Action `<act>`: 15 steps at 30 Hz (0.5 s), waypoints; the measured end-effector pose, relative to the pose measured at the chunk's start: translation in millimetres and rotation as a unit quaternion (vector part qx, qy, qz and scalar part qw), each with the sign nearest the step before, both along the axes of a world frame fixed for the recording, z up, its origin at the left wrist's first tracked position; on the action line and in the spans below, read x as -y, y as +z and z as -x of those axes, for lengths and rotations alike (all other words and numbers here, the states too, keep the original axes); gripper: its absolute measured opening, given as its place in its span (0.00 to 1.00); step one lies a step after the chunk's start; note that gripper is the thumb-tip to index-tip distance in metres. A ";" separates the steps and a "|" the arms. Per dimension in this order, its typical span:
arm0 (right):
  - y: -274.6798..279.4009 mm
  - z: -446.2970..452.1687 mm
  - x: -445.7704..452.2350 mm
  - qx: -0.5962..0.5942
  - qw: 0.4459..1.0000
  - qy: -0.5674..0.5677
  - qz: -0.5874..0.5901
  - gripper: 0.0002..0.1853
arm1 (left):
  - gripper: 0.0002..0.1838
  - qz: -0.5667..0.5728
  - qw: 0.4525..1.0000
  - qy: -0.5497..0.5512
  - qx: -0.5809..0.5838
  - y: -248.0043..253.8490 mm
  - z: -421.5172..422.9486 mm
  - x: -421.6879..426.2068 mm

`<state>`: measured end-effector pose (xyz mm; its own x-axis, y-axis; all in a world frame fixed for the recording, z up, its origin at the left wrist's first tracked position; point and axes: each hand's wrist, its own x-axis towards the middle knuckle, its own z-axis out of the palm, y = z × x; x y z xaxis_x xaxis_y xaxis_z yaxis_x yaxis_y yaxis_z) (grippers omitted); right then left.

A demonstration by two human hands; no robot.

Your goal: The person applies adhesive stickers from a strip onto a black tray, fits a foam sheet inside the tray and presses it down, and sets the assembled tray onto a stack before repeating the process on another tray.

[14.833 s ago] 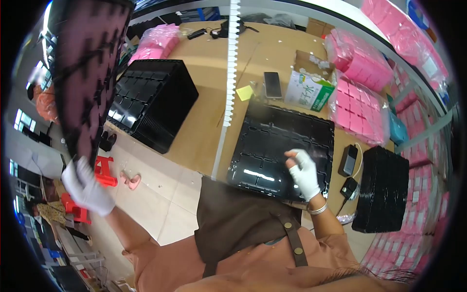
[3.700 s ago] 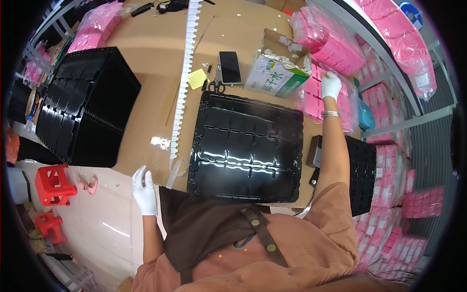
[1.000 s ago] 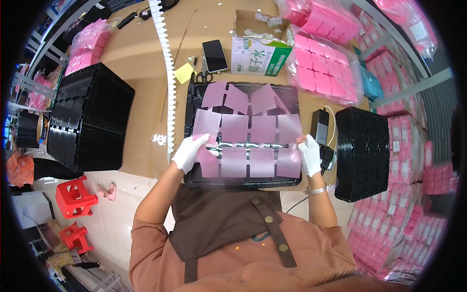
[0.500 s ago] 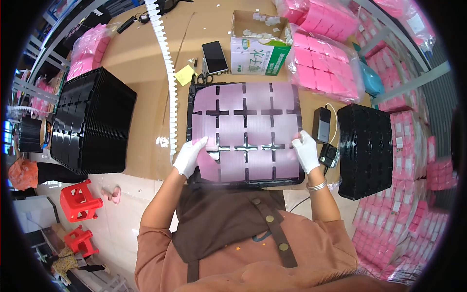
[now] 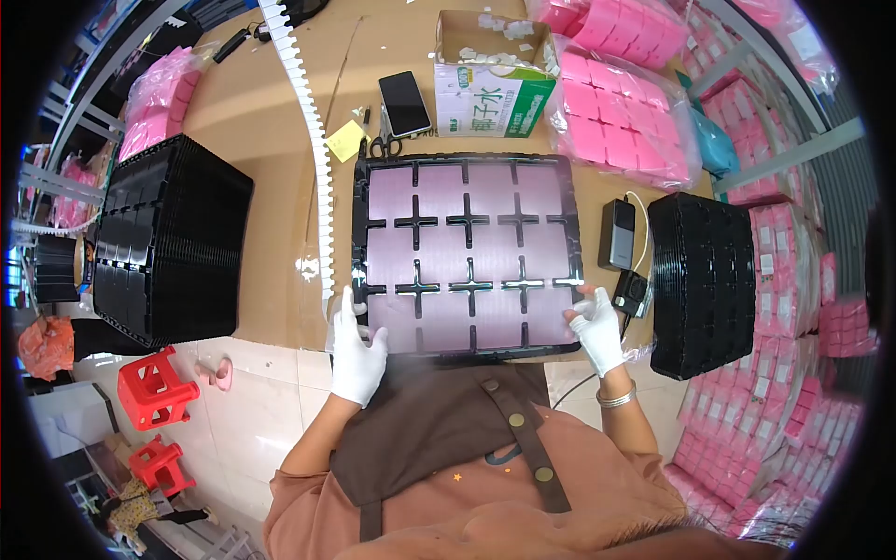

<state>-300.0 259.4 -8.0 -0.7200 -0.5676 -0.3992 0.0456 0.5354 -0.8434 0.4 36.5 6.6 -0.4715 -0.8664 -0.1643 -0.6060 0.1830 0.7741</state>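
A black plastic tray (image 5: 360, 252) lies on the cardboard-covered table in front of me. A pale pink-purple sheet (image 5: 443, 254) with cross-shaped cutouts is flat inside it, and the tray's black ridges show through the slots. At the tray's lower left corner is my left hand (image 5: 358, 353) in a white glove, fingers stretched out and thumb apart near the rim. My right hand (image 5: 598, 333), also gloved with bare fingertips showing, is at the lower right edge, its thumb and forefinger apart beside the rim. Neither hand visibly grips anything.
Stacks of black trays (image 5: 173, 243) (image 5: 702, 285) stand left and right. Behind are a phone (image 5: 404, 103), scissors (image 5: 385, 147), a carton (image 5: 490, 98) and bagged pink pieces (image 5: 621, 117). A power bank (image 5: 617, 233) lies right; a white toothed strip (image 5: 313, 121) runs along the left.
The sheet, earlier raised at its left side and pinched in my left hand, now lies flat within the tray. Both hands have let go of it and drawn back toward me.
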 end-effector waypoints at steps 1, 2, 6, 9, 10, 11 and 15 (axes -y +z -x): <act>0.7 0.1 0.4 0.012 1.000 -0.014 0.010 0.22 | 0.50 0.018 1.000 -0.006 0.009 -6.1 -0.9 1.0; 2.2 0.5 1.3 0.023 0.999 -0.027 0.020 0.22 | 0.50 0.037 0.999 -0.011 0.017 -9.6 -1.6 1.7; 11.5 4.5 0.5 0.029 0.999 -0.038 -0.014 0.19 | 0.42 0.025 0.997 -0.016 0.070 8.5 0.7 3.4; 4.7 20.6 -9.5 -0.241 0.969 0.021 -0.056 0.20 | 0.35 0.110 0.984 -0.049 0.135 35.6 5.2 8.3; 20.2 25.0 0.2 -0.229 0.970 0.008 -0.083 0.24 | 0.34 0.172 0.972 -0.074 0.144 36.6 7.3 13.6; 20.9 28.9 13.2 -0.324 0.944 0.034 -0.059 0.27 | 0.32 0.233 0.955 -0.099 0.153 37.3 11.1 19.2; 33.8 26.8 99.7 -0.454 0.866 0.208 0.001 0.35 | 0.35 0.253 0.927 -0.250 0.117 23.9 85.9 53.2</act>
<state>-326.7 159.6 25.8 -0.4697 -0.8535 0.2255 -0.8337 0.3449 -0.4312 -85.4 -16.7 30.6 -0.8378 -0.5432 0.0553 -0.4879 0.7902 0.3708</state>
